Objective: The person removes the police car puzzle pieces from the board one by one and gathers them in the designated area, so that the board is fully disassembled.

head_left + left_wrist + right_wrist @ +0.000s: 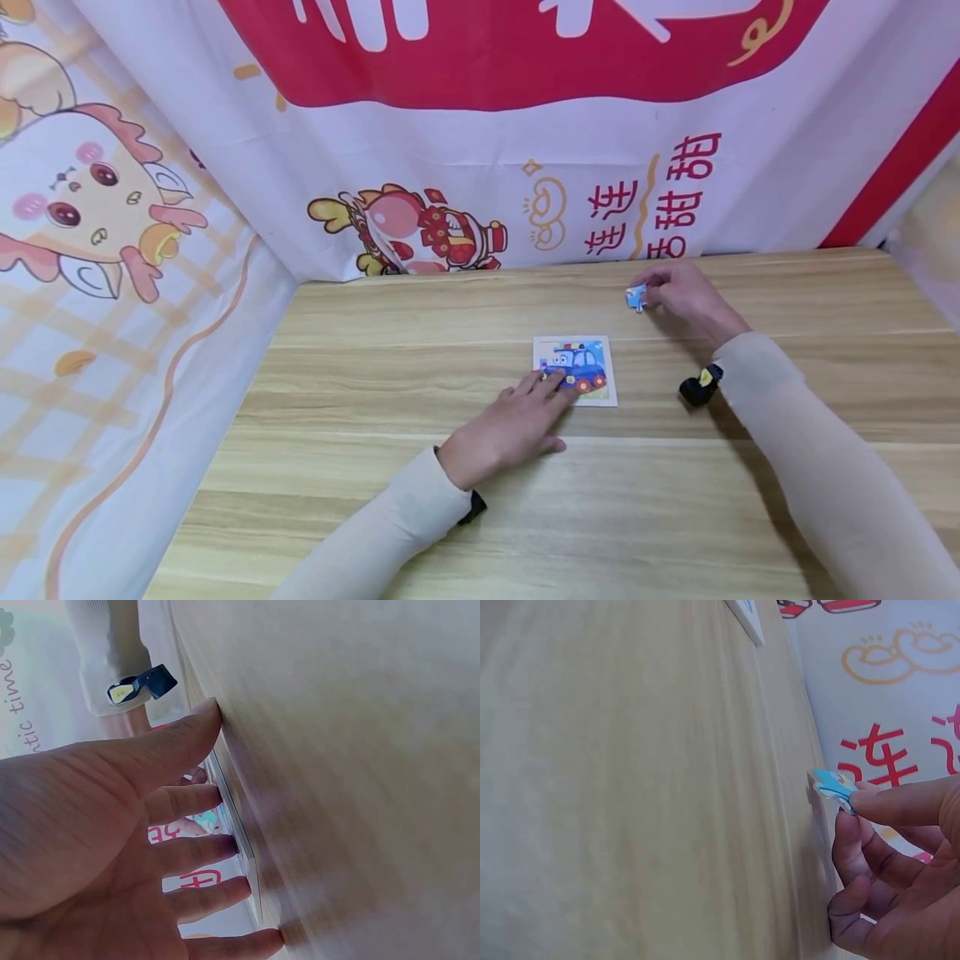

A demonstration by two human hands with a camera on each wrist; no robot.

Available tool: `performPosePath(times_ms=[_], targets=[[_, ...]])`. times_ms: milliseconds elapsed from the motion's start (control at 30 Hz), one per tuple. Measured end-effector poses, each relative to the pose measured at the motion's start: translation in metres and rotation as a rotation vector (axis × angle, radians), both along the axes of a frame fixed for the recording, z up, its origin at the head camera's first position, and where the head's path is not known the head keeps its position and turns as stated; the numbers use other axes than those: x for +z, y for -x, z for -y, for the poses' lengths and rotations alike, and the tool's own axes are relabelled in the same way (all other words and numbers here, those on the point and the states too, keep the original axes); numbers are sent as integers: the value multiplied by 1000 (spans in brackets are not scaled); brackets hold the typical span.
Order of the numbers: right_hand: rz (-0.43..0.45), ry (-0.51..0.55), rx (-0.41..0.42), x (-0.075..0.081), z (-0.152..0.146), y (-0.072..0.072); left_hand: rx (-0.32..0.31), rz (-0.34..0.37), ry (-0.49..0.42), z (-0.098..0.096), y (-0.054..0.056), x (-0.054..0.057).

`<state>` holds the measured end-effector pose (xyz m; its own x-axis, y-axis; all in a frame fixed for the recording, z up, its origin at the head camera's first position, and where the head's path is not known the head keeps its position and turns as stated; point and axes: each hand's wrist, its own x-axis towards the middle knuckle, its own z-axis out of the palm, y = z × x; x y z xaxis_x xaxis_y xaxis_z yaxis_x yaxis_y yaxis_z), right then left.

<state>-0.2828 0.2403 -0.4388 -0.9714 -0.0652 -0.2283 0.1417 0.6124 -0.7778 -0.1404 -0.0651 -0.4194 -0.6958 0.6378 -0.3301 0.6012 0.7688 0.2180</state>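
A small square jigsaw puzzle [597, 350] with a blue cartoon car and a white border lies on the table. My left hand [517, 421] rests on its lower left part, fingers extended; the left wrist view shows the fingertips [238, 889] along the puzzle's edge and the thumb apart from it. Farther back and to the right, my right hand [678, 292] pinches a light blue puzzle piece [636, 297] between thumb and fingers. In the right wrist view that puzzle piece [832, 785] is held just off the wood, its printed side partly showing.
The wooden table [360, 375] runs back to a white and red printed cloth [465, 150]. Another printed cloth [112, 333] hangs along the left side. A black band with a small camera [701, 387] sits on the right wrist.
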Motion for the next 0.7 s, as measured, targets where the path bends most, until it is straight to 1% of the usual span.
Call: performPosePath(times_ms=[133,300,700], targets=[[-8,6,-24,-1,-5,4,-2,-5,-3,1,-1,1],[-15,-3,-34,-3,-8,7,-6,-5,-4,1,-1,1],[-55,-70,-10,-9,-6,9,-10,-3,-2,1,0,-1]])
